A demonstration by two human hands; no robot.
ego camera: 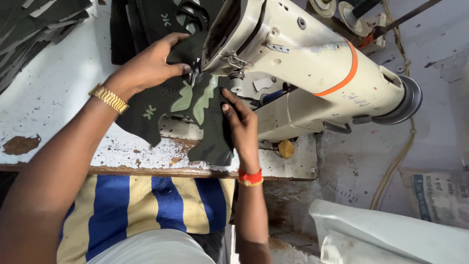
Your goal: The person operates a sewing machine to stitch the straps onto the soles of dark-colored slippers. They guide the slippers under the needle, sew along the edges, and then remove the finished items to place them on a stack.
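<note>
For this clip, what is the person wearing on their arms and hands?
Both forearms are bare, with no sleeves or gloves in view. The left hand has a gold-coloured metal link watch band at the wrist. The right hand has a red thread band with a little yellow wound round the wrist. No rings show on the visible fingers.

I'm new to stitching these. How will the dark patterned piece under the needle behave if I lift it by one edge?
The dark patterned piece probably droops: its lower tab hangs past the table edge. It looks thin and light, since the left hand and right hand flatten it with fingertips alone. Its textured face likely grips rather than slides.
</note>
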